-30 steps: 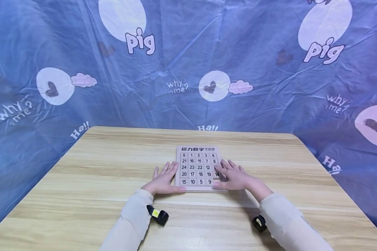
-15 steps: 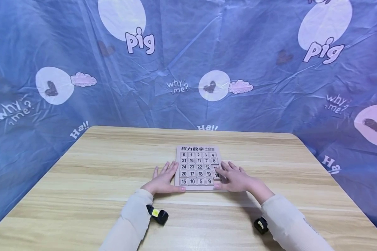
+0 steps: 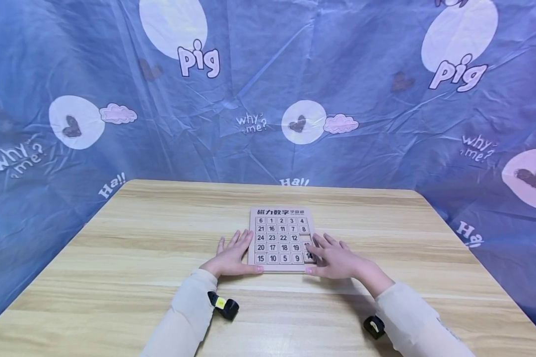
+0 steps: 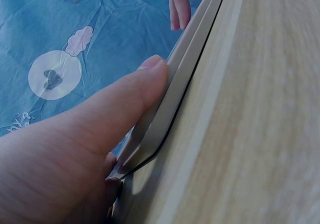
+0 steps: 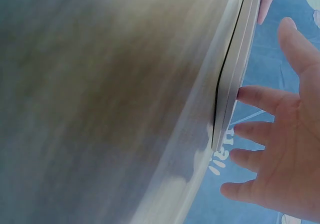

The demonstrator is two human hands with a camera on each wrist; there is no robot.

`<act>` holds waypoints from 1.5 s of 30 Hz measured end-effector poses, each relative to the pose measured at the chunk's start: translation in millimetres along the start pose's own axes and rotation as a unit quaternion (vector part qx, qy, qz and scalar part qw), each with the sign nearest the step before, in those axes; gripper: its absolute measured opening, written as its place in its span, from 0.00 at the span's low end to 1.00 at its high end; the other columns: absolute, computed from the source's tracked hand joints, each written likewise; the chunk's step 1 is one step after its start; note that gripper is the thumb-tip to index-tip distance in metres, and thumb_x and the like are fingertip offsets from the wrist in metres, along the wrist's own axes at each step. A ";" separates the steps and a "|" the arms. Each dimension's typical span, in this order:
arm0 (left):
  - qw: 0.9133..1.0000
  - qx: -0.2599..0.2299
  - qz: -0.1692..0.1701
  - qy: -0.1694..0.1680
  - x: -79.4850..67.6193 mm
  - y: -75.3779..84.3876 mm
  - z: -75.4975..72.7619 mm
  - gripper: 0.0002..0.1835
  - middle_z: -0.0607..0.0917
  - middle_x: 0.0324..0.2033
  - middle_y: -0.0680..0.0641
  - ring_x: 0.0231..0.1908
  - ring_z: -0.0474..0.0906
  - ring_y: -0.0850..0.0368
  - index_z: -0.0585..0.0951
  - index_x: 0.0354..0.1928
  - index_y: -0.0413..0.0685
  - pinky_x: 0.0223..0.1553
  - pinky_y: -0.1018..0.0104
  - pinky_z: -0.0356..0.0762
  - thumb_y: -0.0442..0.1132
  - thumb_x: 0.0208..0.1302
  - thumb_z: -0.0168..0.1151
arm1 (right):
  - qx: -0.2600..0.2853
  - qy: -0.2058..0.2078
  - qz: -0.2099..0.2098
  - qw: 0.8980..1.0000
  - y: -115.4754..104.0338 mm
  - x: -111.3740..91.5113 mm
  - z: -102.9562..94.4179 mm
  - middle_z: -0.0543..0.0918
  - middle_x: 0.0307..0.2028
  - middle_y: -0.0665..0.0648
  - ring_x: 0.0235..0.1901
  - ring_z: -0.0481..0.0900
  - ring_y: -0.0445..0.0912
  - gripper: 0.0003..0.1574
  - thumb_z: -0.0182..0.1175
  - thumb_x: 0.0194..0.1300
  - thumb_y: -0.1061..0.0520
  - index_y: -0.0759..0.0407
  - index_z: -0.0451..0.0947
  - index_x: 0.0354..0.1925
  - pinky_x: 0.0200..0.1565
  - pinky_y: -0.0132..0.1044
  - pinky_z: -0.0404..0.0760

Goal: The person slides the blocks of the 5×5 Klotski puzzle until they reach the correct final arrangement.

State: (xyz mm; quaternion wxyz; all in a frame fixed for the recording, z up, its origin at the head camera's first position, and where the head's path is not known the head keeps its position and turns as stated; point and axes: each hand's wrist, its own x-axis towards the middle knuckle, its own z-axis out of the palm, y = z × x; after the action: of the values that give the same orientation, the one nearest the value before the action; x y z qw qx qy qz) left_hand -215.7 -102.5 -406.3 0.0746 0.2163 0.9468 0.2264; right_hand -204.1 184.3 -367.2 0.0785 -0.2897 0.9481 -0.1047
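Note:
A flat number sliding puzzle with a pale frame and rows of square numbered tiles lies on the table. My left hand steadies it, thumb on the front left corner of the frame and straight fingers along the left side. From the right, my right hand reaches over the edge with fingers spread. Its index fingertip touches the partly covered 13 tile, just above the 14 tile. A vacant slot shows below the 8 tile. In the right wrist view the index fingertip overlaps the puzzle's edge.
The wood-grain table extends around the puzzle on all sides. Behind it hangs a blue printed cloth. Black wrist cameras are strapped at the left sleeve and the right sleeve.
The 13 and 14 tiles have slid toward the front, so the vacant slot is now in the third row. My right hand has moved slightly nearer; the left has stayed put.

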 end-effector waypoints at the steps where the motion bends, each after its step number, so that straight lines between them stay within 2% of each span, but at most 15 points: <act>1: 1.000 0.001 0.000 0.000 0.0 0.0 0.0 0.56 0.44 0.64 0.45 0.62 0.33 0.47 0.45 0.66 0.44 0.55 0.44 0.22 0.70 0.41 0.54 | -0.001 0.001 -0.002 1.000 -0.2 -0.6 -0.1 0.52 0.61 0.69 0.58 0.46 0.67 0.49 0.46 0.51 0.28 0.61 0.63 0.58 0.50 0.67 0.46; 9: 1.000 -0.002 -0.001 0.002 -0.6 0.1 0.1 0.55 0.45 0.64 0.44 0.62 0.33 0.46 0.46 0.66 0.43 0.54 0.44 0.22 0.68 0.42 0.55 | 0.004 0.001 -0.007 1.000 -1.7 -3.4 0.2 0.53 0.61 0.69 0.58 0.46 0.67 0.45 0.50 0.52 0.31 0.61 0.65 0.57 0.50 0.67 0.46; 19: 1.000 -0.001 -0.003 0.000 -0.6 0.6 0.3 0.56 0.45 0.64 0.45 0.62 0.33 0.47 0.46 0.66 0.44 0.55 0.44 0.22 0.69 0.42 0.55 | 0.003 -0.001 -0.010 1.000 -2.6 -1.3 -1.4 0.52 0.61 0.69 0.58 0.46 0.67 0.44 0.49 0.52 0.31 0.58 0.64 0.58 0.49 0.67 0.45; 24: 1.000 0.000 -0.003 0.000 -0.6 1.0 0.4 0.56 0.45 0.64 0.44 0.62 0.33 0.47 0.46 0.66 0.44 0.55 0.44 0.23 0.69 0.41 0.54 | -0.003 -0.009 -0.013 1.000 -10.3 13.0 -3.2 0.50 0.62 0.69 0.59 0.44 0.66 0.44 0.50 0.53 0.32 0.55 0.61 0.60 0.50 0.66 0.44; 35: 1.000 0.006 -0.004 0.001 0.2 2.1 0.4 0.55 0.45 0.64 0.45 0.62 0.34 0.46 0.46 0.66 0.44 0.55 0.43 0.24 0.69 0.42 0.54 | -0.028 -0.038 -0.009 0.999 -49.5 57.6 -1.4 0.46 0.64 0.62 0.61 0.40 0.61 0.45 0.47 0.51 0.29 0.47 0.56 0.63 0.53 0.63 0.41; 45: 1.000 0.004 -0.004 -0.003 -0.4 1.8 -1.0 0.55 0.45 0.64 0.44 0.62 0.34 0.47 0.46 0.66 0.44 0.54 0.43 0.23 0.68 0.42 0.55 | -0.039 -0.056 -0.006 0.998 -68.4 74.5 2.3 0.45 0.64 0.61 0.61 0.40 0.62 0.44 0.46 0.51 0.28 0.44 0.57 0.62 0.53 0.63 0.40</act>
State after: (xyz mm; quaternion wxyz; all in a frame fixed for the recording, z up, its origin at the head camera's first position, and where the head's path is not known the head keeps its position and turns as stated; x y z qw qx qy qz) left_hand -214.8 -101.6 -404.6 0.0777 0.2138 0.9483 0.2215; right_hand -228.2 86.4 -359.3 0.1193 -0.3040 0.9437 -0.0521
